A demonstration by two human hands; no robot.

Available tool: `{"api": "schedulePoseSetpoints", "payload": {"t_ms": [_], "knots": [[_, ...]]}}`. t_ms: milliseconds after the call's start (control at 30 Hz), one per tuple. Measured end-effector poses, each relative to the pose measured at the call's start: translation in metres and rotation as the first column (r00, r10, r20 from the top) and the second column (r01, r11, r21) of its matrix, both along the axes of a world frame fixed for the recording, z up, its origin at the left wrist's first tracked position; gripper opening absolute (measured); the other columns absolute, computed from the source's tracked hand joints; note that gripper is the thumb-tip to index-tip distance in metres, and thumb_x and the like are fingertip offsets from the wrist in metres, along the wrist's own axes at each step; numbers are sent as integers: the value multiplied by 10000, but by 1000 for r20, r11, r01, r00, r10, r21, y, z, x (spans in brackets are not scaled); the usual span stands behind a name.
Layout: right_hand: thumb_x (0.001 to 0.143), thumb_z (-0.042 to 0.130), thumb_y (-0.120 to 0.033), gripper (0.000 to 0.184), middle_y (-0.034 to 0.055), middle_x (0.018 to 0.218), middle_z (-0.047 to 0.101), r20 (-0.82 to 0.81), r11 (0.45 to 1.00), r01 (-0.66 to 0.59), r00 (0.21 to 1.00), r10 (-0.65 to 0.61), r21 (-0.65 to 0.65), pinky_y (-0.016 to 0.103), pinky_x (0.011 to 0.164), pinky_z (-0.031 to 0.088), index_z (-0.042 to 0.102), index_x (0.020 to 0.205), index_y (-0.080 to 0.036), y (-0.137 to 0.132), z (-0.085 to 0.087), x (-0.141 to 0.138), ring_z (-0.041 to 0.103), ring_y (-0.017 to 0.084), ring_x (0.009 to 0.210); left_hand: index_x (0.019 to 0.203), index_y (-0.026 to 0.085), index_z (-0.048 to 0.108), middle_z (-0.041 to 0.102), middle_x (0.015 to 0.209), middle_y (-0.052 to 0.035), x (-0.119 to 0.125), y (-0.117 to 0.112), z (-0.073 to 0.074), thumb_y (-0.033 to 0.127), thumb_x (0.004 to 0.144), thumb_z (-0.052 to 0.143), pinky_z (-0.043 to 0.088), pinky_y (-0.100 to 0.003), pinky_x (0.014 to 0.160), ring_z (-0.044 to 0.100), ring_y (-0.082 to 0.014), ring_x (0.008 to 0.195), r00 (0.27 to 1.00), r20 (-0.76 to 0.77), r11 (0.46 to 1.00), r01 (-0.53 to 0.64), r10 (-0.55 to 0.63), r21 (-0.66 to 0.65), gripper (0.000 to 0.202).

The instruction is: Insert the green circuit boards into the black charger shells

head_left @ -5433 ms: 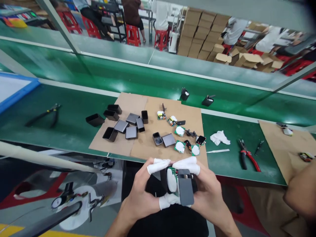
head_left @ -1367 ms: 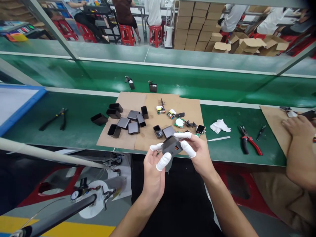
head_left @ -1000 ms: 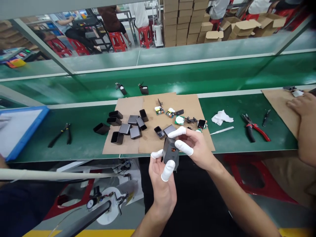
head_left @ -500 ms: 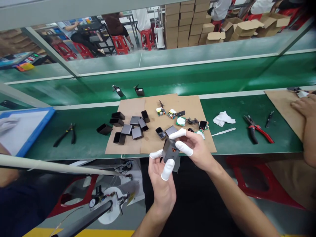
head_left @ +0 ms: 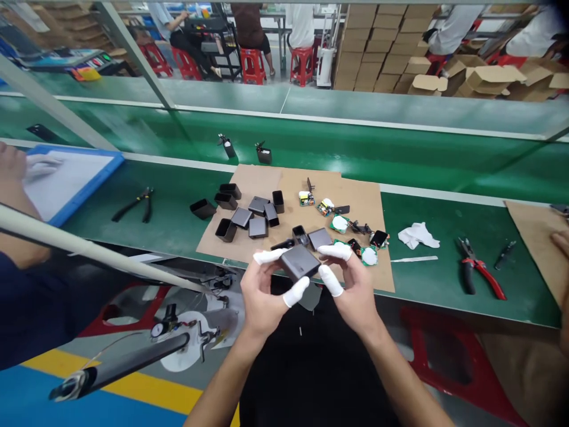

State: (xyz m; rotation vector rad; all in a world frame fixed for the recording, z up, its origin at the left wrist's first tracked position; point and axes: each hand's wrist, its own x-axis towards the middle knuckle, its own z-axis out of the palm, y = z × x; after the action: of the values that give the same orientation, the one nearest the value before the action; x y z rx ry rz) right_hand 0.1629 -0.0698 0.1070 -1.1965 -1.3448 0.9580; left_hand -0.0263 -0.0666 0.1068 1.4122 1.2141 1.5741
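Note:
Both my hands hold one dark grey charger body [head_left: 299,262] just in front of the bench edge. My left hand [head_left: 261,292] grips its left side and my right hand [head_left: 351,284] its right side, with white finger cots on thumbs and forefingers. Beyond it, on a brown cardboard sheet [head_left: 355,201], lie several empty dark housings [head_left: 249,212], a flat grey cover [head_left: 320,238] and several small circuit boards with white pads [head_left: 340,223].
Black pliers [head_left: 136,204] lie left on the green bench, red-handled pliers [head_left: 480,273] and a white cloth [head_left: 418,235] right. Two small black parts [head_left: 264,154] stand on the belt behind. Another person's hand [head_left: 18,169] rests on a blue-edged tray left; another's hand [head_left: 560,243] is at the right edge.
The charger body has turned from upright to lying flat between my hands. My left hand came up to grip its side. The view shifted right and down.

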Motion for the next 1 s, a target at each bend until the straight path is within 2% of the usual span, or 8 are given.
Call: {"api": "schedulePoseSetpoints", "payload": {"t_ms": [33, 100, 167, 233, 333, 500, 733, 1000], "knots": [[1010, 754, -414, 349, 90, 1203, 743, 44, 1000, 3, 999, -4, 24, 473, 1026, 626, 709, 1331, -284, -2, -4, -7, 728, 251, 1077, 1268, 236, 727, 736, 1162, -91, -7, -2, -6, 235, 723, 993, 679, -408, 932, 772, -273, 1051, 981, -178, 990, -50, 74, 135, 607], [967, 809, -388, 499, 94, 1283, 738, 82, 998, -56, 995, 54, 23, 472, 1039, 626, 656, 1433, -293, -5, -14, -21, 729, 257, 1123, 1350, 238, 714, 716, 1186, -114, -22, -5, -19, 186, 724, 973, 680, -410, 918, 760, -293, 1068, 859, -457, 926, -48, 230, 375, 679], [914, 870, -381, 666, 95, 1358, 730, 61, 991, -136, 989, 137, -9, 470, 1066, 630, 596, 1516, -303, -7, -25, -35, 739, 262, 1171, 1391, 236, 700, 702, 1182, -132, -34, -6, -32, 135, 769, 901, 683, -385, 867, 760, -292, 1045, 744, -591, 869, 28, 312, 494, 661], [894, 893, -387, 719, 94, 1357, 739, 19, 984, -177, 984, 178, -33, 465, 1086, 634, 579, 1534, -294, -7, -37, -47, 755, 258, 1177, 1416, 230, 683, 689, 1196, -149, -42, -6, -44, 92, 810, 815, 685, -375, 856, 763, -295, 1059, 700, -642, 850, 94, 314, 518, 636], [941, 846, -379, 613, 98, 1322, 760, -3, 985, -169, 986, 169, -25, 436, 1083, 643, 602, 1492, -265, -5, -53, -57, 775, 248, 1175, 1416, 243, 661, 678, 1208, -142, -47, -4, -59, 100, 846, 771, 691, -381, 882, 768, -292, 1088, 707, -647, 844, 133, 286, 519, 598], [1024, 717, -306, 462, 99, 1263, 782, 164, 993, -91, 983, 79, 72, 435, 1010, 673, 608, 1470, -259, -4, -69, -59, 790, 251, 1123, 1447, 233, 586, 699, 1187, -134, -43, 2, -81, 124, 860, 809, 697, -402, 891, 779, -286, 1065, 757, -594, 854, 96, 271, 512, 638], [1056, 659, -252, 365, 134, 1348, 771, 310, 974, -68, 951, -2, 217, 493, 1100, 655, 706, 1418, -269, 2, -83, -60, 744, 294, 1306, 1409, 230, 591, 713, 1196, -136, -37, 6, -112, 92, 882, 747, 700, -437, 915, 784, -292, 1101, 803, -549, 883, 63, 232, 465, 567], [1039, 698, -192, 378, 153, 1378, 746, 414, 935, 10, 895, -166, 353, 454, 1021, 708, 762, 1392, -310, 3, -114, -52, 798, 296, 1216, 1367, 212, 601, 711, 1162, -121, -50, 13, -123, 188, 879, 829, 679, -436, 907, 771, -283, 1070, 822, -494, 923, -96, 284, 371, 540]]}}
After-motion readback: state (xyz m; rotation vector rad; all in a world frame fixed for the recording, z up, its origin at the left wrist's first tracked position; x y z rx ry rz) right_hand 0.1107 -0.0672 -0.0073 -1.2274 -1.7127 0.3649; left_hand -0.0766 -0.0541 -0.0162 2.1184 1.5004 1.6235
